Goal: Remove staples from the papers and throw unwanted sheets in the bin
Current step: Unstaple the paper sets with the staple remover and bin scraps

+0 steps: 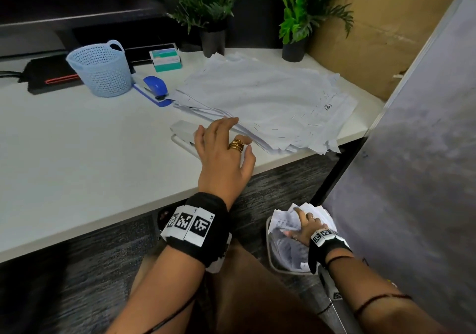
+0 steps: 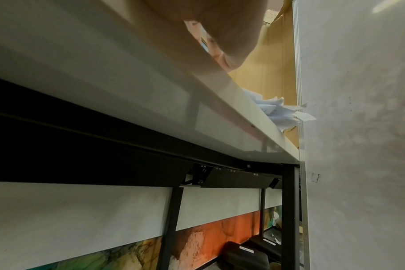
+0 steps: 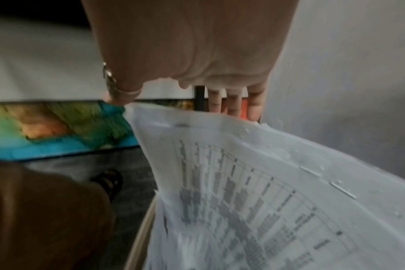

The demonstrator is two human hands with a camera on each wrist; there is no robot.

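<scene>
A loose pile of stapled papers covers the right half of the white desk; its corner overhangs the desk edge. My left hand hovers at the pile's near-left edge with fingers spread and relaxed, just over a white stapler-like tool, holding nothing. Down by the floor, my right hand holds a bunch of printed sheets standing in the waste bin. The right wrist view shows the sheet with staples in it, fingers behind its top edge.
A blue mesh basket, a blue stapler and a small card box stand at the desk's back. Two potted plants sit behind the pile. A grey partition walls the right side beside the bin.
</scene>
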